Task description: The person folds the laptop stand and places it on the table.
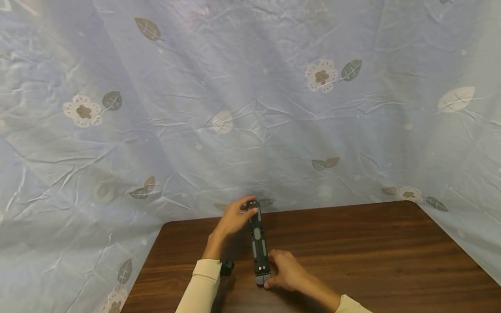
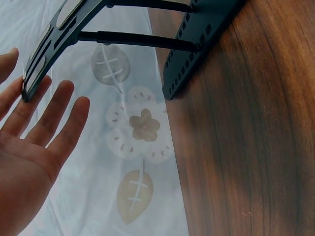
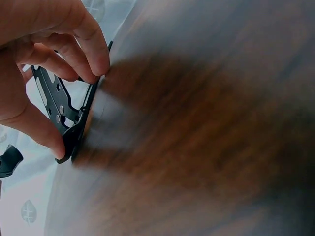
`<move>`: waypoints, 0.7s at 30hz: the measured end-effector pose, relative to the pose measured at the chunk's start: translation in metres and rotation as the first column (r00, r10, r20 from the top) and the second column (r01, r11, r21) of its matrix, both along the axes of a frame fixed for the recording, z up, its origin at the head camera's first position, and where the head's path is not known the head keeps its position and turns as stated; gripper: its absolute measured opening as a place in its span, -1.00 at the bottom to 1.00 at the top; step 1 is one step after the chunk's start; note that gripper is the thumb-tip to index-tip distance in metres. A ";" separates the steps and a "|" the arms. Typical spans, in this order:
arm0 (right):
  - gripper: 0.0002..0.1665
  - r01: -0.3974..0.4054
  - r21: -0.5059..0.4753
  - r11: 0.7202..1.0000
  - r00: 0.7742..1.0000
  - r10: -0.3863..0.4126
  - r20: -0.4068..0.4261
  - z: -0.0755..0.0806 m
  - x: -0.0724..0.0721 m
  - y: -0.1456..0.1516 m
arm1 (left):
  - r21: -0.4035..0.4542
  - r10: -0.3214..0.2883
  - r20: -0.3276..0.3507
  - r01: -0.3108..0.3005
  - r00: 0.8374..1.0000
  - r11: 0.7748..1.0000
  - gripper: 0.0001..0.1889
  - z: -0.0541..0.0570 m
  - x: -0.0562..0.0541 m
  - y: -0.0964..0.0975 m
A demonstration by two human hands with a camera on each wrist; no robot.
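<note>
From the head, a black stand (image 1: 257, 234) with grey pads sits lengthwise on the wooden bench (image 1: 372, 248), reaching toward its far edge; the left hand (image 1: 233, 219) pinches its far end, thumb on the padded face, while the right hand (image 1: 287, 270) grips the near end. A pale cloth (image 1: 250, 87) printed with flowers and leaves rises behind. From the left wrist, two slim rods (image 2: 142, 40) join the raised upper plate (image 2: 74, 34) to a perforated base (image 2: 216, 22) on the bench; the plate's edge lies between thumb and fingers. From the right wrist, thumb and curled fingers clasp the stand near its hinged end.
</note>
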State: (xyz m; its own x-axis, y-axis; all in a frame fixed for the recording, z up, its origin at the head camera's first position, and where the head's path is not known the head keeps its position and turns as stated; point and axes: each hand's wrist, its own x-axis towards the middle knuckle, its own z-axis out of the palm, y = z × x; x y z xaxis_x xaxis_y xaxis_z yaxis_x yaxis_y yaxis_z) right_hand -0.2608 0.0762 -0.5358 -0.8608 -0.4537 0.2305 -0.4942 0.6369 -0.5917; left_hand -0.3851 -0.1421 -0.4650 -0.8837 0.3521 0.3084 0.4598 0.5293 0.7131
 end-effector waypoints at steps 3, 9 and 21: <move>-0.15 0.030 0.031 0.999 0.999 -0.031 0.033 0.007 0.003 -0.003 | 0.003 -0.002 0.003 0.002 1.000 1.000 -0.50 0.000 0.000 -0.001; -0.14 0.039 0.068 0.997 0.998 -0.041 0.038 0.011 0.002 -0.006 | -0.019 -0.022 -0.006 0.022 1.000 1.000 -0.48 0.003 0.000 -0.006; -0.12 0.018 0.102 0.995 1.000 -0.020 0.019 0.007 -0.002 0.001 | -0.047 -0.036 -0.008 0.036 0.999 0.998 -0.44 0.002 0.006 -0.013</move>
State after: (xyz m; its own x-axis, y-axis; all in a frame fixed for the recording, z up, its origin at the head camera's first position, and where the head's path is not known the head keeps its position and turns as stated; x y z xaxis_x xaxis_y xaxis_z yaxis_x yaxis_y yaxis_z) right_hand -0.2624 0.0768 -0.5289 -0.8733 -0.4576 0.1672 -0.4705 0.7033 -0.5328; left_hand -0.3794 -0.1547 -0.4631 -0.8676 0.3979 0.2983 0.4851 0.5453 0.6836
